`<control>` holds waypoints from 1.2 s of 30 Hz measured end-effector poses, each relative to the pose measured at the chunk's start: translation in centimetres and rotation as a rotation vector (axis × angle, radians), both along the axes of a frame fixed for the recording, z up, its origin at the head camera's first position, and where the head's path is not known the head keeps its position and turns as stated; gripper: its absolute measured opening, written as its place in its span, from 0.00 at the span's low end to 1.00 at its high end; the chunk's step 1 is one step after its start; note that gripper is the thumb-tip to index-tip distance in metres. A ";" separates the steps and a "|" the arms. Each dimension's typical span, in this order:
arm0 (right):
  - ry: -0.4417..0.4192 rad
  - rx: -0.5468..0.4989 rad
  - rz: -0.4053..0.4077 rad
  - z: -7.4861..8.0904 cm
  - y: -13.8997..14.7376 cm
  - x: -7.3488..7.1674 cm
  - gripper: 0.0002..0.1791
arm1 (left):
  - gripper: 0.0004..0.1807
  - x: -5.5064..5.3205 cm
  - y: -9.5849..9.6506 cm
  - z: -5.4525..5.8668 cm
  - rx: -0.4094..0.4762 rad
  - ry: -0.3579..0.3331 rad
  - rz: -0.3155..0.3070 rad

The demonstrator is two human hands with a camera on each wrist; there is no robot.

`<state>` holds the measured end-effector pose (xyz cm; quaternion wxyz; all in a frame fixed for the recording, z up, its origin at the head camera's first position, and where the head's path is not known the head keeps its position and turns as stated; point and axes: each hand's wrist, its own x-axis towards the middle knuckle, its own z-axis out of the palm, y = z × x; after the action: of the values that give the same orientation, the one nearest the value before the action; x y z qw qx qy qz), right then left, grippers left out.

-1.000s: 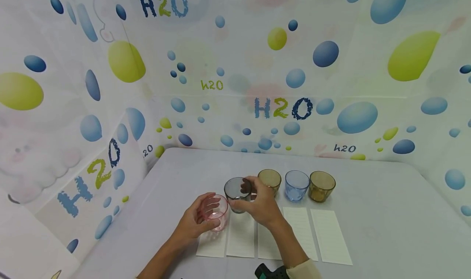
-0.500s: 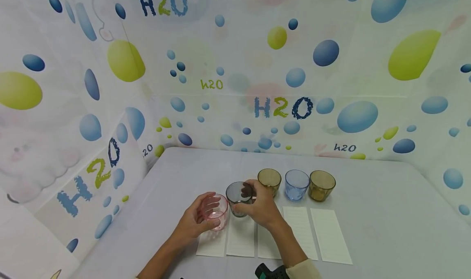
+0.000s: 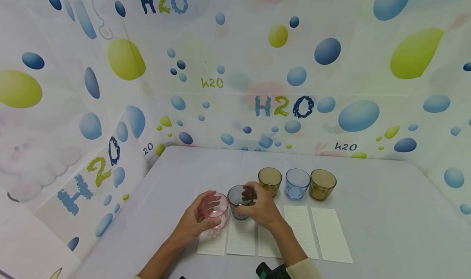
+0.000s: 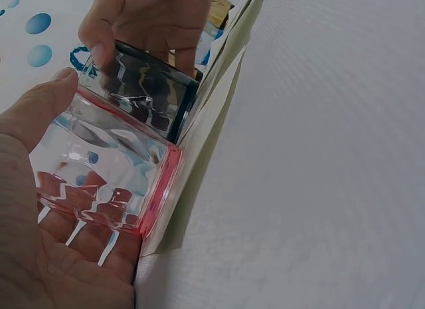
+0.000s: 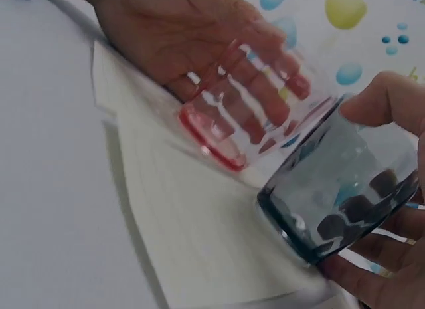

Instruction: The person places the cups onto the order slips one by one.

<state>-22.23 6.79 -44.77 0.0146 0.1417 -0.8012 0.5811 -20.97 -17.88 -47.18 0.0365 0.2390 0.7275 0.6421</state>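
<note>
My left hand holds a clear pink-tinted glass, thumb on the near side and fingers round the far side. The glass is upright at the upper end of the leftmost paper strip. My right hand grips a smoky grey glass from its right side, thumb in front and fingers behind. That glass is upright over the top of the second strip, close beside the pink one. In the right wrist view its base is at the paper; whether it bears fully on it I cannot tell.
Behind the right hand, an amber glass, a blue glass and another amber glass stand in a row. More paper strips lie side by side to the right on the white table. A patterned backdrop rises behind.
My right hand has lowered the grey glass and brought it slightly nearer, towards the second strip. The left hand keeps its hold on the pink glass, which stays in place.
</note>
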 end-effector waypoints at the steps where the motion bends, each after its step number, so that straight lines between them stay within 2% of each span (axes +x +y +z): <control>1: -0.005 0.003 0.002 -0.1 0.1 -0.1 0.36 | 0.43 0.0 0.0 0.0 -0.002 -0.001 0.000; 22: -0.034 0.052 0.056 -0.2 1.1 -0.7 0.37 | 0.42 -0.3 0.1 0.3 -0.030 0.046 -0.008; 36: -0.040 0.019 0.204 -0.1 1.8 -0.4 0.34 | 0.41 0.1 0.0 0.2 -0.024 -0.001 0.008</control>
<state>-22.67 8.58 -44.87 -0.0621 0.2111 -0.7883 0.5746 -20.84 -17.90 -46.97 0.0371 0.2351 0.7361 0.6337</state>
